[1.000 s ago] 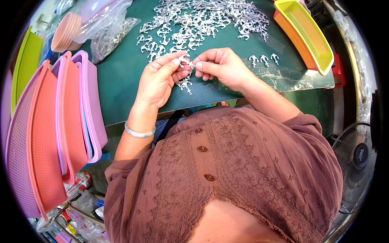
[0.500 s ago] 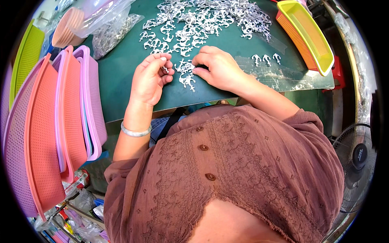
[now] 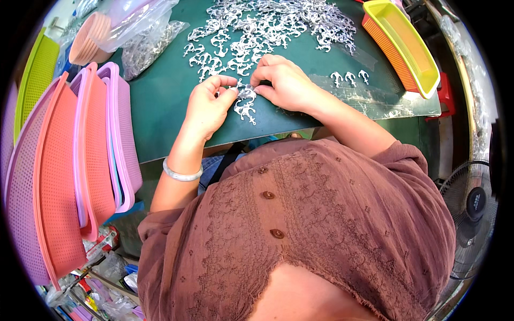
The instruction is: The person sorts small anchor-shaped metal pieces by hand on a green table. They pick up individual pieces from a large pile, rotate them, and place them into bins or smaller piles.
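Green table [image 3: 160, 107]: work surface. Stacked pink and purple mesh baskets [image 3: 69, 176] off left edge; yellow-orange basket [image 3: 407, 45] at right edge. Pile of silver anchor-shaped metal pieces [image 3: 267, 27] spread along far edge. Left hand [image 3: 209, 107], right hand [image 3: 284, 83] near front edge, fingertips pinched together on small cluster of pieces [image 3: 245, 101]; exact grip possibly partial, view poor. Three separate pieces [image 3: 349, 78] right of hands.

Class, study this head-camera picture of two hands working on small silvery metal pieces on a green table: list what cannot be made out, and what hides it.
- Head view: the left hand fingertips, curled under, hide their grip.
- The right hand covers the piece beneath it.
- The pile of metal pieces is cut off by the top edge.
- The pieces' fine shape is too small.
- The stacked baskets run past the left rim.
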### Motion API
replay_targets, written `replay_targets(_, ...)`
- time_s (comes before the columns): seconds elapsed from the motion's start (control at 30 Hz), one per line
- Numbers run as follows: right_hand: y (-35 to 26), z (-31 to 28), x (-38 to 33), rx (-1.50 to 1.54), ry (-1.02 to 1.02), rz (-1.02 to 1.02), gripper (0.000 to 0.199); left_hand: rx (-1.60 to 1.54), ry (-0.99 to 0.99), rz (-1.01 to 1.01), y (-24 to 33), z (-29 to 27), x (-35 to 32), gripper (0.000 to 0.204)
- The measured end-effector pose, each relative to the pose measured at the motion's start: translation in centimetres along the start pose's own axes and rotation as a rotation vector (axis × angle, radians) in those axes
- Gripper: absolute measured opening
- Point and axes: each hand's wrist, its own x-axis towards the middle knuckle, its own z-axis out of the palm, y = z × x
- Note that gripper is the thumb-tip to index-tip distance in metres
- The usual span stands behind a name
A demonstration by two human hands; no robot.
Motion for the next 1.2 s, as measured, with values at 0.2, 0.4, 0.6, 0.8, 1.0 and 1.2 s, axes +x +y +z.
replay_targets(0.2,0.4,0.6,0.1,0.046,0.031,-0.071,0.021,0.369,0.022,0.125,0.3,0.5,0.0,0.013)
replay_targets(0.4,0.1,0.5,0.0,0.051,0.005,-0.179,0.023,0.403,0.047,0.144,0.0,0.5,0.0,0.014)
replay_targets(0.6,-0.2,0.4,-0.2,0.028,-0.028,-0.234,0.02,0.334,0.058,0.147,-0.4,0.3,0.0,0.013)
replay_targets(0.8,0.0,0.4,0.2,0.092,0.035,-0.194,0.012,0.193,0.051,0.131,-0.8,0.1,-0.1,0.012)
replay_targets(1.0,0.2,-0.2,0.1,0.133,0.275,-0.132,0.007,0.076,0.077,0.089,-0.6,0.3,0.0,0.012)
replay_targets(1.2,0.2,-1.1,0.2,-0.028,0.319,-0.306,0.007,-0.134,0.024,0.004,0.8,0.8,0.0,0.014)
